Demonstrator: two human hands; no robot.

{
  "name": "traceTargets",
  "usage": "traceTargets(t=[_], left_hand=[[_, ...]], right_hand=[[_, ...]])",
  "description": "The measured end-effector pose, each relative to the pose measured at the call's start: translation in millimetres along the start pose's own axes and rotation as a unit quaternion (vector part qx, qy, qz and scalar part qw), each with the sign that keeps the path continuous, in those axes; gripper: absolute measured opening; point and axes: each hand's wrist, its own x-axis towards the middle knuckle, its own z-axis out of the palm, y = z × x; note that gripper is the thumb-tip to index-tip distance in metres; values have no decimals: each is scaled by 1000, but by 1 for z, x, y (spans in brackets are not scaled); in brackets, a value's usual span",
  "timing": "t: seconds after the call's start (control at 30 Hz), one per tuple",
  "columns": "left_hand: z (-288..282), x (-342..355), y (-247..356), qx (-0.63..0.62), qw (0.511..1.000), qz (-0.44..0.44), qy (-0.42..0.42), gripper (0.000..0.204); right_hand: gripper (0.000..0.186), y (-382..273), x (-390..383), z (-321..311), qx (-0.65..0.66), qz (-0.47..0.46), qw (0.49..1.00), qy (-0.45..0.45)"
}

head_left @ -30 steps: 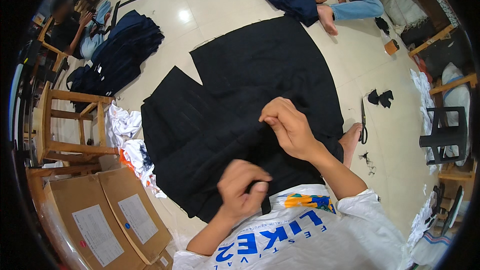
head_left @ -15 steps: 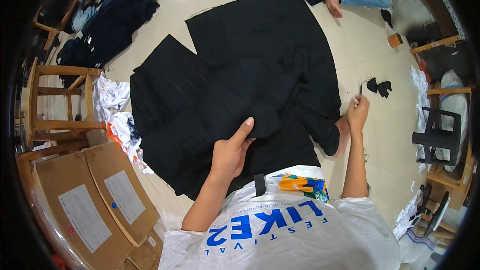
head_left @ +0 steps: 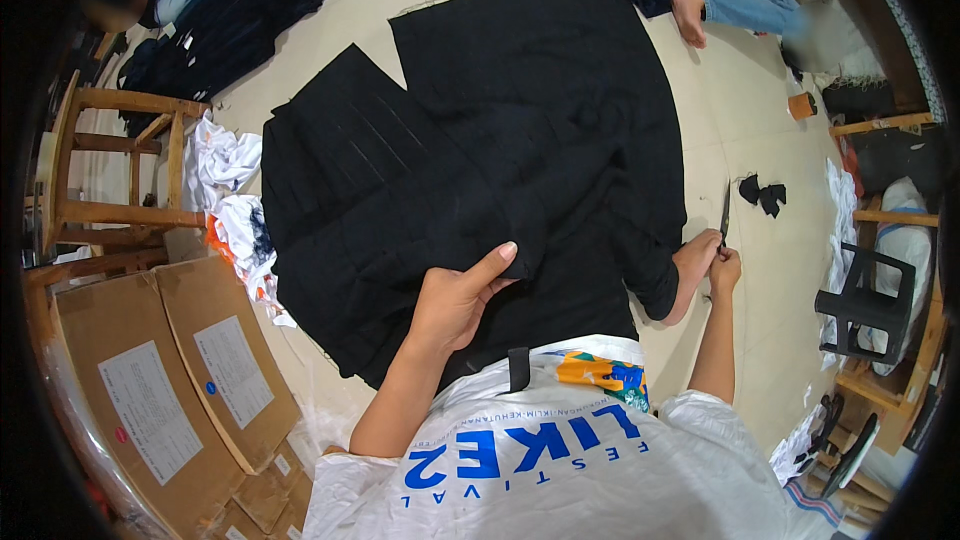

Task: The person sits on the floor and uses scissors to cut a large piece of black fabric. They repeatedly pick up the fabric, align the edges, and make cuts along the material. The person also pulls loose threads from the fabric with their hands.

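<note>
A large piece of black cloth (head_left: 540,90) lies spread on the floor before me, with slanted pale lines and a notch in its far edge. My left hand (head_left: 455,302) grips a folded part of it, thumb on top and fingertips hidden. At the right, my right hand (head_left: 726,270) is closed around the handles of black scissors (head_left: 725,210), whose blades point away from me. A bare foot (head_left: 690,275) rests just left of that hand, beside the cloth. Small black scraps (head_left: 766,198) lie right of the scissors.
A wooden chair (head_left: 120,210), white cloths (head_left: 225,160) and cardboard boxes (head_left: 100,310) stand or lie left. Navy piles (head_left: 230,15) lie beyond. A co-worker's jeans-clad leg (head_left: 745,10) is at upper right, another person at upper left. A black plastic stool (head_left: 875,305) is at right.
My left hand has taken hold of the cloth and folded part of it up. My right hand has left the cloth, reached right and down, and taken the scissors' handles.
</note>
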Motion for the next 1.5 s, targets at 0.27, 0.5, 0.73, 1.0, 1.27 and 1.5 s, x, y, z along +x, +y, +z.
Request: traceTargets(t=[0.27, 0.5, 0.73, 1.0, 1.27, 1.5], left_hand=[[-3, 7, 0, 17, 999, -27, -38, 35], [5, 27, -6, 91, 988, 115, -41, 40], [17, 40, 34, 267, 956, 123, -7, 57], [18, 80, 26, 54, 982, 181, -25, 35], [13, 60, 38, -1, 992, 126, -10, 24], [9, 65, 34, -22, 987, 155, -22, 26]], right_hand=[[44, -4, 8, -34, -118, 9, 976, -181], [9, -65, -31, -101, 323, 152, 872, -336], [35, -208, -118, -120, 462, 7, 856, -231], [55, -299, -258, -122, 440, -54, 668, -597], [39, -346, -276, -115, 322, -18, 729, -603], [36, -347, -279, -117, 311, -63, 738, -596]])
